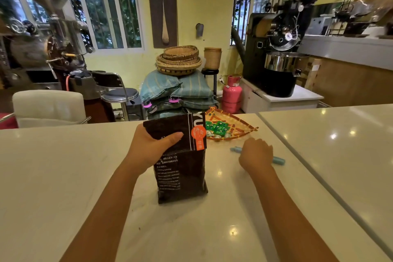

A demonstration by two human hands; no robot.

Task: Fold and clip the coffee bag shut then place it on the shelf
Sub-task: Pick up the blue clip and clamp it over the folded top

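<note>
A black coffee bag with white print and an orange round label stands upright on the white counter, its top part folded over toward me. My left hand grips the folded top from the left, thumb across its front. A long light-blue bag clip lies flat on the counter to the right of the bag. My right hand rests on the middle of the clip, fingers curled over it; only the clip's two ends show.
A woven fan-shaped tray with green sweets lies just behind the bag. A seam divides this counter from a second one on the right. Beyond the counter are coffee roasters, sacks, baskets, a pink gas cylinder and chairs.
</note>
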